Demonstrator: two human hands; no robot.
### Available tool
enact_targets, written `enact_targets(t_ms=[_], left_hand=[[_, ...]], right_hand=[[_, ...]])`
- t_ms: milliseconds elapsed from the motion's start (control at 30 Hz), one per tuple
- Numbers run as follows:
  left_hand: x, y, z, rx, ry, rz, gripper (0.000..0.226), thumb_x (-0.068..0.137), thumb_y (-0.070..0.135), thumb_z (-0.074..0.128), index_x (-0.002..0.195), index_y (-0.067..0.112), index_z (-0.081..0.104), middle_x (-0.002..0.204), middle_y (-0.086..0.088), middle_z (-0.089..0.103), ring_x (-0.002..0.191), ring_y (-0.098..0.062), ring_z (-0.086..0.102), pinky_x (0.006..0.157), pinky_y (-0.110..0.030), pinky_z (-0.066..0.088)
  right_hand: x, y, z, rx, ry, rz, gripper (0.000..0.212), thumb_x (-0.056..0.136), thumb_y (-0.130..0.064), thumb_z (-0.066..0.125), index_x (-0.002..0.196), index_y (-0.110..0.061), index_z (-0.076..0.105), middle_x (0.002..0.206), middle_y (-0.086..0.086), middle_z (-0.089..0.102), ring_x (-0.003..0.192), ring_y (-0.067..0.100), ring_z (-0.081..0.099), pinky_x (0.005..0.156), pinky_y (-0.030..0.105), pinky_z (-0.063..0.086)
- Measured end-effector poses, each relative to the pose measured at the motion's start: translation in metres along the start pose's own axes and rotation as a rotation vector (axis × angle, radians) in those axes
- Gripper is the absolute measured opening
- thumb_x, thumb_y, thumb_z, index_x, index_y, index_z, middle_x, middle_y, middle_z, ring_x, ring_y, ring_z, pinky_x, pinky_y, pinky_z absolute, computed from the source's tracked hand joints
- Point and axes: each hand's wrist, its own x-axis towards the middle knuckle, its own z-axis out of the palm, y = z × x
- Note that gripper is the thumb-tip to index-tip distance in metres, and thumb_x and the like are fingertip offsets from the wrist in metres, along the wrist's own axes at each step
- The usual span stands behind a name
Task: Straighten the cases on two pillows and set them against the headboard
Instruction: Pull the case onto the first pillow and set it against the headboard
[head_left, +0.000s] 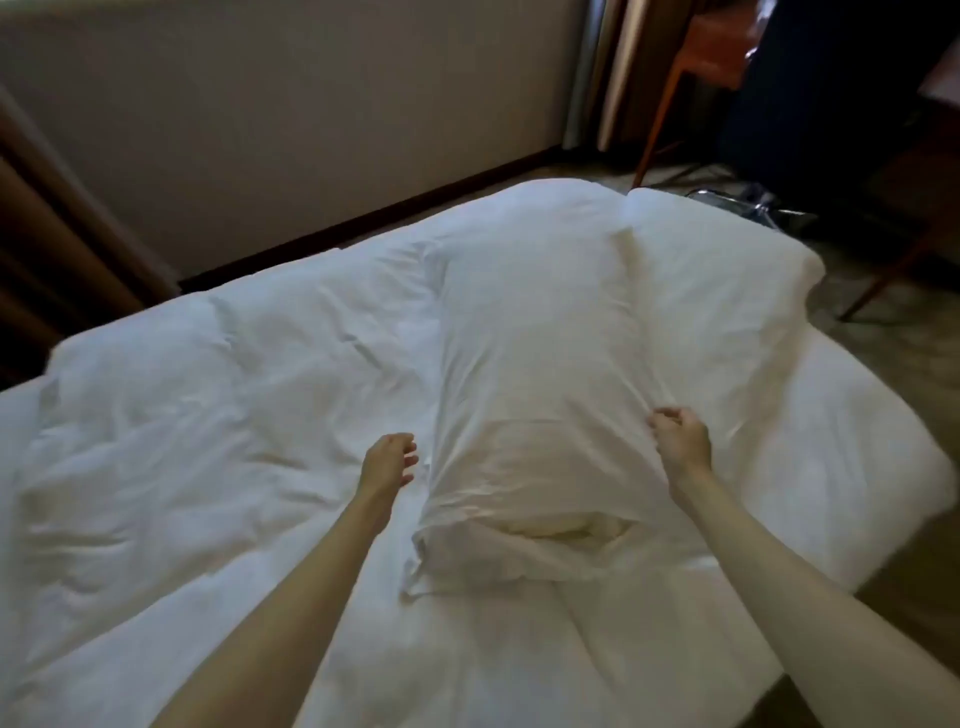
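Lay lengthwise near the middle of the bed: a long white pillow in a wrinkled white cotton case (540, 374), far end toward 12 o'clock, open end toward 6 o'clock with cream-coloured filling (566, 530) showing at the mouth. Rested on a rumpled white duvet (208, 415) covering the mattress. At the pillow's 9 o'clock edge, bare left hand (388, 460), fingers loosely curled and apart, just beside the case; contact with the fabric could not be told. At the 3 o'clock edge, bare right hand (678, 441), closed, pinching a fold of the case so that creases ran from the fingers toward 11 o'clock. Just beyond the pillow toward 1 o'clock, a second plump white mound (727, 280), touching it along one side; pillow or folded duvet could not be told. Farther toward 1 o'clock, on the floor past the bed, a wooden chair with orange-brown legs (670, 98). Toward 11 o'clock, a plain beige wall with a dark skirting board (260, 130). At 9 o'clock, a dark brown padded panel (47, 249) at the bed's end.
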Motion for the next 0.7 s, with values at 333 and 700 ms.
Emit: enact_targets(t_ms=[333,700], left_hand=[[0.067,-0.017,0.082,0.346,-0.048,-0.057,0.082,0.088,0.057,0.051,0.151,0.028,0.009,0.154,-0.019,0.023,0.135,-0.04,0.034,0.109,-0.052,0.031],[0.081,-0.043,0.079,0.291,-0.13,-0.203,0.085,0.088,0.067,0.038,0.144,0.004,0.034,0.144,-0.019,0.045,0.129,-0.034,0.046,0.11,-0.046,0.036]], right_hand=[[0.073,0.044,-0.006,-0.094,-0.08,0.062,0.074,0.086,-0.043,0.058,0.15,-0.031,0.023,0.153,0.008,0.036,0.138,0.031,0.037,0.114,0.049,0.03],[0.058,0.052,0.034,0.147,-0.142,0.18,0.054,0.085,-0.04,0.062,0.127,-0.007,0.056,0.126,0.011,0.063,0.109,0.022,0.059,0.094,0.034,0.045]])
